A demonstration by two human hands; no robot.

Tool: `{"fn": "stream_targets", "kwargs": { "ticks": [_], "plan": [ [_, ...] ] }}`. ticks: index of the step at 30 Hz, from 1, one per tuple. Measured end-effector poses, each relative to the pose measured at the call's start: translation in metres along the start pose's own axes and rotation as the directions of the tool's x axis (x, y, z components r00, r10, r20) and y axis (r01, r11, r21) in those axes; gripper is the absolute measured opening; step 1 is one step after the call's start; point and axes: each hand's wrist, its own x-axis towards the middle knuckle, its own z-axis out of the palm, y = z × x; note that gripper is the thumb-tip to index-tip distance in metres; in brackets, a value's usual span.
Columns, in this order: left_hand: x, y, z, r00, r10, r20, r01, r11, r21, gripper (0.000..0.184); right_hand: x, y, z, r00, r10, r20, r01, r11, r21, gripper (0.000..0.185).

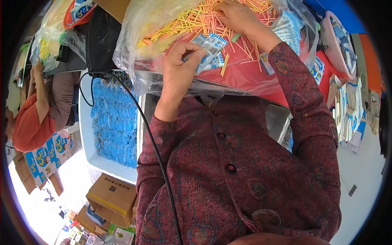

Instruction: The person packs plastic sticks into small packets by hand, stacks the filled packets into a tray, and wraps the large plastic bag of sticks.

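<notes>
We pinch a small blue-and-white printed plastic packet [216,42] between the thumb and fingers of our left hand [180,67], above a red surface [239,75]. Our right hand [239,17] lies on a heap of thin pink, orange and yellow sticks [196,21] near crumpled clear plastic sheeting [132,45], its fingers bent; whether they grip any, we cannot tell

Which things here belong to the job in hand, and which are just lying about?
Likely in the job:
- packet, held in the left hand
- sticks, with the right hand among them
- plastic sheet under the sticks

Seemingly just lying about:
- carton, lower left
- black mesh bag, beyond the blue-filled tub
</notes>
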Motion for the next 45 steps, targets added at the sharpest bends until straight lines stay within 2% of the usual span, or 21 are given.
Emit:
{"fn": "stream_targets", "kwargs": {
  "ticks": [3,4,7,11,16,19,20,21,23,24,27,28,31,32,35,36,39,44,45],
  "plan": [
    [0.002,-0.001,-0.003,1.000,0.016,0.013,-0.015,0.998,-0.059,0.009,-0.011,-0.014,-0.009,0.994,-0.071,-0.087,0.065,0.995,-0.070,0.047],
    [0.001,-0.002,-0.002,1.000,0.013,0.014,-0.012,0.998,-0.063,0.009,-0.012,-0.010,-0.002,0.994,-0.070,-0.082,0.064,0.995,-0.071,0.047],
    [0.001,-0.003,-0.001,1.000,0.014,0.007,-0.014,0.999,-0.036,0.009,-0.007,0.002,0.028,0.966,-0.127,-0.224,0.106,0.989,-0.101,0.036],
    [0.000,-0.004,0.000,1.000,0.017,0.007,-0.016,1.000,-0.023,0.009,-0.008,0.002,0.028,0.982,-0.093,-0.165,0.061,0.980,-0.190,0.023],
    [0.001,-0.004,0.000,1.000,0.021,0.006,-0.021,1.000,-0.019,0.009,0.001,-0.001,0.026,0.991,-0.013,-0.129,-0.014,0.977,-0.211,0.020],
    [0.002,-0.004,-0.003,1.000,0.012,0.013,-0.011,1.000,-0.026,0.008,0.003,0.004,0.023,0.984,0.143,-0.103,-0.148,0.988,-0.038,0.018],
    [0.003,-0.002,-0.003,1.000,0.014,0.014,-0.013,1.000,-0.026,0.008,0.002,0.003,0.019,0.984,0.144,-0.106,-0.149,0.988,-0.040,0.018],
    [0.002,0.001,-0.004,1.000,-0.005,0.019,0.006,0.995,-0.095,0.008,-0.001,0.001,0.010,0.968,0.238,-0.085,-0.225,0.965,0.138,0.025],
    [0.002,0.008,-0.005,0.999,-0.042,0.031,0.048,0.972,-0.232,0.007,-0.006,-0.002,-0.003,0.916,0.401,0.006,-0.357,0.809,0.466,0.041],
    [0.004,0.008,-0.005,0.999,-0.042,0.032,0.048,0.971,-0.233,0.007,-0.006,0.001,0.001,0.916,0.402,0.006,-0.358,0.809,0.465,0.041],
    [0.007,0.010,-0.005,1.000,0.003,0.010,0.000,0.946,-0.325,0.007,-0.012,0.019,0.019,0.953,0.264,-0.146,-0.045,0.601,0.798,0.039],
    [0.008,0.011,-0.005,1.000,0.002,0.011,0.001,0.945,-0.326,0.007,-0.015,0.023,0.019,0.953,0.266,-0.145,-0.046,0.601,0.798,0.039],
    [0.009,0.014,-0.005,1.000,0.014,0.016,-0.008,0.937,-0.348,0.007,-0.028,0.026,0.015,0.912,0.021,-0.410,0.338,0.527,0.779,0.032],
    [0.010,0.013,-0.005,1.000,0.013,0.016,-0.007,0.938,-0.348,0.007,-0.031,0.017,0.007,0.912,0.021,-0.409,0.338,0.527,0.780,0.032],
    [0.011,0.007,-0.006,0.998,0.060,0.017,-0.050,0.937,-0.346,0.009,-0.033,-0.019,-0.024,0.920,0.332,-0.208,0.038,0.452,0.891,0.022],
    [0.012,0.006,-0.005,0.998,0.059,0.017,-0.049,0.937,-0.345,0.009,-0.033,-0.017,-0.018,0.920,0.332,-0.207,0.037,0.452,0.891,0.022],
    [0.011,0.004,-0.004,0.994,0.113,0.014,-0.099,0.920,-0.380,0.010,-0.032,-0.007,0.019,0.915,0.113,-0.386,0.139,0.811,0.568,0.022],
    [0.008,0.003,-0.003,0.994,0.106,-0.011,-0.102,0.915,-0.391,0.012,-0.044,-0.008,0.022,0.938,0.191,-0.289,0.009,0.820,0.572,0.027],
    [0.008,0.001,-0.002,0.993,0.120,-0.010,-0.114,0.917,-0.383,0.013,-0.044,-0.009,0.018,0.917,0.246,-0.312,0.033,0.735,0.677,0.024]
  ]
}}
